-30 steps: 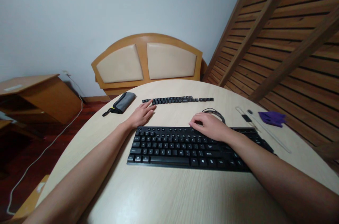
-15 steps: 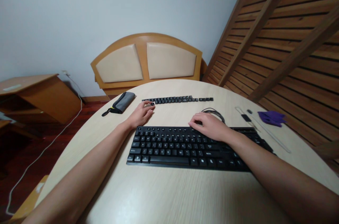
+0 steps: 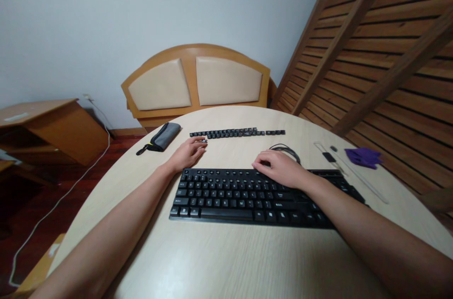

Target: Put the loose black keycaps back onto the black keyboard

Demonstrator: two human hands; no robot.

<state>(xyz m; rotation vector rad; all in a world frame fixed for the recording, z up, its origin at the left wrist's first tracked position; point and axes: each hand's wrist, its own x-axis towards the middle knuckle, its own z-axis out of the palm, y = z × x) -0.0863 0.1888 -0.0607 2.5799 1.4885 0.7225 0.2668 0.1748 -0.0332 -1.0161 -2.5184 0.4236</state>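
Observation:
A black keyboard [image 3: 226, 195] lies flat across the table, with gaps among its keys. Beyond its far left corner, my left hand [image 3: 189, 153] is closed on a small black keycap [image 3: 204, 140] at the fingertips. Loose keycaps [image 3: 231, 133] stand in rows just past those fingers. My right hand [image 3: 279, 167] rests over the keyboard's far edge, fingers curled and thumb bent in; whatever it may hold is hidden. A coiled black cable [image 3: 285, 148] lies directly behind that hand.
A grey and black pouch [image 3: 166, 137] sits at the table's left. To the right are a wire puller with a black handle [image 3: 329, 157], a thin pale stick with a dark tip [image 3: 364, 178] and a purple cloth [image 3: 364, 157]. The round table's edge [image 3: 226, 106] curves behind the keycaps.
My left hand has drawn slightly back from the keycap row, and the keycap in its fingers has turned, showing a lighter side. My right hand stays in place.

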